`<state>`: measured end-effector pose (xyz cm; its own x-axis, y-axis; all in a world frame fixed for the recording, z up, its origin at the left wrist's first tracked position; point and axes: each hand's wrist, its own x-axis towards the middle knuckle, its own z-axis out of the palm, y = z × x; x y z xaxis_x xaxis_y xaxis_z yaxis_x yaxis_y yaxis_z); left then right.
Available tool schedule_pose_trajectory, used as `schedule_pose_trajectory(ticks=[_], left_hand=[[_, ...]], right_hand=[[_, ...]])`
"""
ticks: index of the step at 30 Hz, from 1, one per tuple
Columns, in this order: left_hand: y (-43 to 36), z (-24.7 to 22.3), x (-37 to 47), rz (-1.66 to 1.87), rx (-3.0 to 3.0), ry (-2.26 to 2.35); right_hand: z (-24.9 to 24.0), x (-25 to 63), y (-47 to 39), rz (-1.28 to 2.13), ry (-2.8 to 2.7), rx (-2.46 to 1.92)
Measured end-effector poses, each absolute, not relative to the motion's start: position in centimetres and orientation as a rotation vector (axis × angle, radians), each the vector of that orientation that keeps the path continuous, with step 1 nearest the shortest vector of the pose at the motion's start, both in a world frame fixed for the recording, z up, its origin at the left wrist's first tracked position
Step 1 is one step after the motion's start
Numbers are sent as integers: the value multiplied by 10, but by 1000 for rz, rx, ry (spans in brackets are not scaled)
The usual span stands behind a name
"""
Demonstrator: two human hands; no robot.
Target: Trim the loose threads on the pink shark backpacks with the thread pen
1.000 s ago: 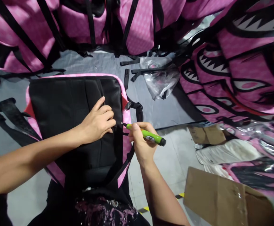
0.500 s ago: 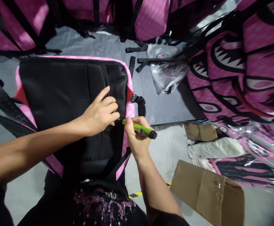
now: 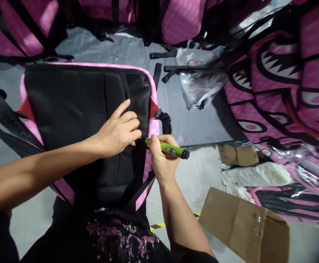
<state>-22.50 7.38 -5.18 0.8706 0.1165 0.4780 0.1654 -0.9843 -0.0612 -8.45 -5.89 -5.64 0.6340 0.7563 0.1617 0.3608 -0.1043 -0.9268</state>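
Observation:
A black backpack with pink edging [image 3: 90,95] lies back side up on the grey table surface, its straps hanging off both sides. My left hand [image 3: 119,131] rests on its black panel, index finger stretched upward and the other fingers bent and a little apart, with nothing visible in it. At the bag's right edge, my right hand [image 3: 163,157] grips a green marker pen [image 3: 172,149]. The pen's dark end points right, and its other end points left toward my left fingertips. Whether the tip touches the bag cannot be made out.
Pink backpacks [image 3: 181,22] line the far side, and more with shark-mouth prints [image 3: 280,65] are piled at right. A clear plastic bag [image 3: 198,80] lies on the table [image 3: 176,124]. An open cardboard box [image 3: 233,219] stands on the floor at lower right.
The view has shifted slightly, so the surroundings sit a little differently. My right hand and the pen have moved slightly right, away from my left fingers. My left hand keeps its pose.

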Motion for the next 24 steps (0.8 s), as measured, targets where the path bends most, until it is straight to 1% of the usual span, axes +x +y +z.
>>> schedule_pose_trajectory(ticks=[5, 13, 24], left_hand=[[73, -52, -224, -751, -2931, -214], [72, -49, -223, -594, -2980, -263], [74, -49, -221, -647, -2978, -244]], right_hand=[[-57, -82, -59, 437, -933, -1707], [-60, -80, -59, 426, -965, -1705], [-63, -78, -62, 450, -971, -1681]])
